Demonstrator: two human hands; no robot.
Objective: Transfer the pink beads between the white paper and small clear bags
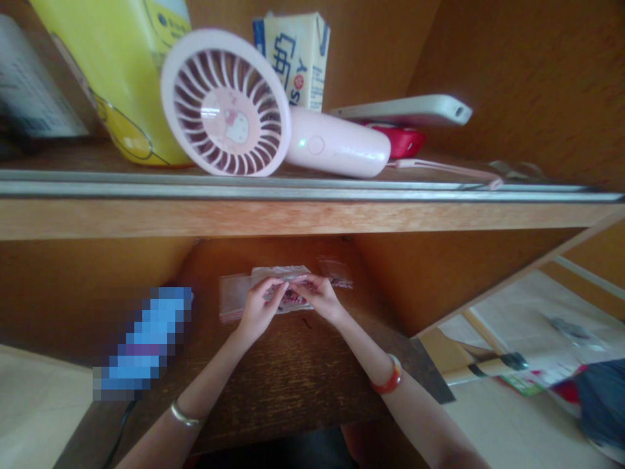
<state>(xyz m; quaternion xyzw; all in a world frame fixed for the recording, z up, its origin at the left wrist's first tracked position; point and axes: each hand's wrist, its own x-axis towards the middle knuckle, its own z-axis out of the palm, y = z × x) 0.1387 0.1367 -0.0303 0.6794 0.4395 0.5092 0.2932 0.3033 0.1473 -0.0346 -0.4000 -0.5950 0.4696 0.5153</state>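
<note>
My left hand [261,307] and my right hand [319,299] meet at the fingertips over a clear plastic bag [278,271] in the desk recess. Both hands are closed in a pinch; whatever sits between the fingertips is too small to make out. Small dark red pieces that look like beads [293,298] lie on the bag just below the fingers. To the left is a stack of clear zip bags [231,296]. Beyond my right hand lies another small clear bag [336,267] with dark pieces at its edge.
A shelf edge [312,215] crosses above my hands. On it are a pink handheld fan [336,143], a yellow container [112,78], a drink carton [297,58] and a white device [410,109]. A blurred-out blue screen [151,339] stands left, its cable running down.
</note>
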